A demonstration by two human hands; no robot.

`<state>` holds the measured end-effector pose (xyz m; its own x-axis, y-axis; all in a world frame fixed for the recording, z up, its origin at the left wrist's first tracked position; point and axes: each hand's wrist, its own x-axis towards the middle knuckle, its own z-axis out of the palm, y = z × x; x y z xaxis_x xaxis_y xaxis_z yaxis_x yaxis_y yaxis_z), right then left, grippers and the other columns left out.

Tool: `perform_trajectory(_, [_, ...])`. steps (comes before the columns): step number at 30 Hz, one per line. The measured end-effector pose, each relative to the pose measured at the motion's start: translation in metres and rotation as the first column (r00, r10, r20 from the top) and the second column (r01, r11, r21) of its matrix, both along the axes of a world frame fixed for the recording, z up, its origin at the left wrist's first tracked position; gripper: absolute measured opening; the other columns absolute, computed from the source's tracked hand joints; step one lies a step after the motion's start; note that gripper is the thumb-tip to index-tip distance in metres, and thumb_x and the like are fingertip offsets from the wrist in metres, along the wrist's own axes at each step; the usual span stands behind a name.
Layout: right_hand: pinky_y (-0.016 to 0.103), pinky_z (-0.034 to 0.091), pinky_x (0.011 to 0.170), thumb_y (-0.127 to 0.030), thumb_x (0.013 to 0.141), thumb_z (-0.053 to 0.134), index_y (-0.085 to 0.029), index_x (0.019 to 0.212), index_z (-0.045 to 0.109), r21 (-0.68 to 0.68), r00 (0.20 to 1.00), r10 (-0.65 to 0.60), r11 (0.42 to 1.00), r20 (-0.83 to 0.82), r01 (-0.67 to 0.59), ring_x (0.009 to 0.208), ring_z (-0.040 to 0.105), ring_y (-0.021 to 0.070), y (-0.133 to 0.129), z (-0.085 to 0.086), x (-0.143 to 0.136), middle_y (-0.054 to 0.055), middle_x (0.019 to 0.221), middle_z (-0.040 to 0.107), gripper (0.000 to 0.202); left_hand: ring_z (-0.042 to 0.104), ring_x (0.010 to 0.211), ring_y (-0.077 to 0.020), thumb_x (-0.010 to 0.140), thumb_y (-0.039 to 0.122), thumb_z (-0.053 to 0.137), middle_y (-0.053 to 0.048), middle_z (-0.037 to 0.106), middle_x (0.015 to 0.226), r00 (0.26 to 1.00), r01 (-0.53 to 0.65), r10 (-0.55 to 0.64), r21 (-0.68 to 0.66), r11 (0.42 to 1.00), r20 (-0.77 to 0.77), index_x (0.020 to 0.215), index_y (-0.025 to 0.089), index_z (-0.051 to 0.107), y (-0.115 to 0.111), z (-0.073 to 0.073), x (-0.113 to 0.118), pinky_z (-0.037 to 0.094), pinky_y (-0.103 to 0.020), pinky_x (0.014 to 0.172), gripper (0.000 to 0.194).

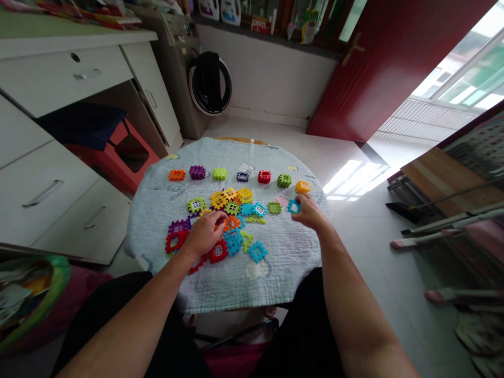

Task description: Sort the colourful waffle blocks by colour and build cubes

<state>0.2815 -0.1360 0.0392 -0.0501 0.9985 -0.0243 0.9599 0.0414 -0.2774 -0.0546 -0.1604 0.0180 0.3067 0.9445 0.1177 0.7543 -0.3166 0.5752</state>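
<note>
My right hand (309, 212) pinches a blue square piece (294, 206) near the right side of the cloth-covered round table (220, 294). My left hand (207, 231) is over the mixed pile, fingers curled beside an orange piece (232, 224); whether it grips anything is hidden. Around it lie yellow pieces (219, 200), a red piece (218, 251), blue pieces (233, 241) and purple pieces (179, 226). A green square (274, 208) lies between the pile and my right hand. Behind them is a row with orange (177, 175), purple (197, 172), red (264, 176) and yellow-orange (303, 187) stacks.
A red stool (129, 149) stands left of the table, with a white drawer cabinet (59, 194) beside it. A bin with a green rim (59, 294) is at lower left. Behind are a washing machine (177, 68) and a red door (374, 63).
</note>
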Motion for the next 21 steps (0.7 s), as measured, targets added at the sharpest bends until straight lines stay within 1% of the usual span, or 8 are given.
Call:
perform_trajectory(2, [0.031, 0.042, 0.085, -0.023, 0.063, 0.064, -0.015, 0.112, 0.051, 0.029, 0.991, -0.123, 0.992, -0.051, 0.125, 0.094, 0.050, 0.0214, 0.007, 0.001, 0.032, 0.009, 0.105, 0.050, 0.051, 0.061, 0.089, -0.0204, 0.083, 0.024, 0.047, -0.006, 0.067, 0.095, 1.000, 0.005, -0.005, -0.006, 1.000, -0.012, 0.096, 0.019, 0.060, 0.000, 0.001, 0.002, 0.048, -0.033, 0.083, 0.019])
perform_trajectory(4, [0.031, 0.043, 0.085, -0.022, 0.062, 0.065, -0.015, 0.113, 0.050, 0.037, 0.975, -0.207, 0.977, -0.086, 0.210, 0.094, 0.050, 0.0210, 0.013, -0.003, 0.057, 0.009, 0.105, 0.050, 0.054, 0.061, 0.088, -0.0210, 0.083, 0.025, 0.047, -0.006, 0.067, 0.094, 1.000, 0.020, -0.020, -0.013, 1.000, -0.024, 0.096, 0.019, 0.061, -0.001, 0.002, 0.004, 0.047, -0.034, 0.082, 0.020])
perform_trajectory(7, [0.031, 0.043, 0.084, -0.021, 0.061, 0.064, -0.017, 0.114, 0.050, 0.023, 0.960, -0.263, 0.964, -0.091, 0.266, 0.092, 0.051, 0.0202, 0.022, -0.014, 0.076, 0.008, 0.106, 0.051, 0.055, 0.061, 0.088, -0.0214, 0.084, 0.027, 0.047, -0.006, 0.067, 0.094, 0.999, 0.044, -0.045, -0.025, 0.999, -0.029, 0.095, 0.019, 0.061, -0.001, 0.003, 0.005, 0.047, -0.034, 0.081, 0.020])
perform_trajectory(9, [0.031, 0.042, 0.084, -0.021, 0.061, 0.065, -0.018, 0.115, 0.050, 0.000, 0.966, -0.253, 0.967, -0.056, 0.253, 0.093, 0.051, 0.0204, 0.027, -0.021, 0.080, 0.008, 0.107, 0.051, 0.056, 0.061, 0.088, -0.0214, 0.084, 0.027, 0.046, -0.006, 0.067, 0.094, 0.998, 0.049, -0.050, -0.032, 0.998, -0.026, 0.094, 0.019, 0.061, -0.001, 0.003, 0.005, 0.047, -0.034, 0.081, 0.020])
perform_trajectory(12, [0.033, 0.041, 0.087, -0.023, 0.061, 0.066, -0.020, 0.117, 0.052, -0.058, 0.973, -0.228, 0.972, 0.034, 0.229, 0.098, 0.050, 0.0228, 0.031, -0.028, 0.080, 0.008, 0.109, 0.052, 0.058, 0.062, 0.090, -0.0213, 0.084, 0.027, 0.047, -0.006, 0.067, 0.095, 0.999, 0.045, -0.046, -0.032, 0.998, -0.024, 0.094, 0.019, 0.062, -0.001, 0.003, 0.005, 0.047, -0.033, 0.082, 0.019])
perform_trajectory(16, [0.034, 0.040, 0.087, -0.024, 0.061, 0.067, -0.021, 0.120, 0.053, -0.099, 0.967, -0.225, 0.966, 0.118, 0.237, 0.104, 0.049, 0.0263, 0.035, -0.034, 0.074, 0.010, 0.114, 0.052, 0.060, 0.062, 0.090, -0.0212, 0.083, 0.026, 0.048, -0.005, 0.068, 0.095, 0.999, 0.037, -0.038, -0.039, 0.999, -0.009, 0.094, 0.020, 0.062, -0.001, 0.002, 0.005, 0.047, -0.033, 0.082, 0.019])
perform_trajectory(21, [0.035, 0.040, 0.086, -0.025, 0.062, 0.067, -0.020, 0.121, 0.053, -0.135, 0.960, -0.209, 0.962, 0.187, 0.235, 0.105, 0.049, 0.0281, 0.037, -0.040, 0.072, 0.012, 0.116, 0.052, 0.061, 0.063, 0.089, -0.0208, 0.083, 0.027, 0.048, -0.005, 0.069, 0.096, 0.999, 0.039, -0.039, -0.072, 0.997, 0.006, 0.096, 0.019, 0.062, 0.000, 0.003, 0.005, 0.047, -0.033, 0.081, 0.020])
